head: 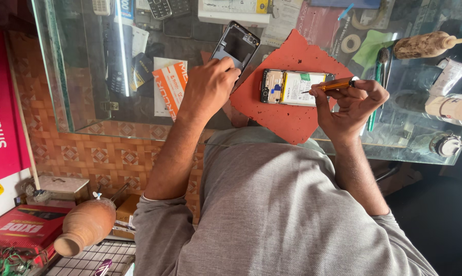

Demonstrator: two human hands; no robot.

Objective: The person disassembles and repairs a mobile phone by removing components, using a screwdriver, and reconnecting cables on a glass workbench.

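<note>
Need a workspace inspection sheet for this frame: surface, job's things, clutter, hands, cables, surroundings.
Surface: glass counter with a red mat on top.
Job's things: opened phone, back off, battery showing, lying on the mat; detached back cover at the mat's edge; orange-handled screwdriver, tip over the phone.
Clutter: old handsets, tape roll, white bottle, wooden-handled brush, green tweezers.
Hands: left hand rests on the back cover; right hand grips the screwdriver.
Cables: nothing seen.
Surroundings: clay pot, red box, patterned floor.
</note>
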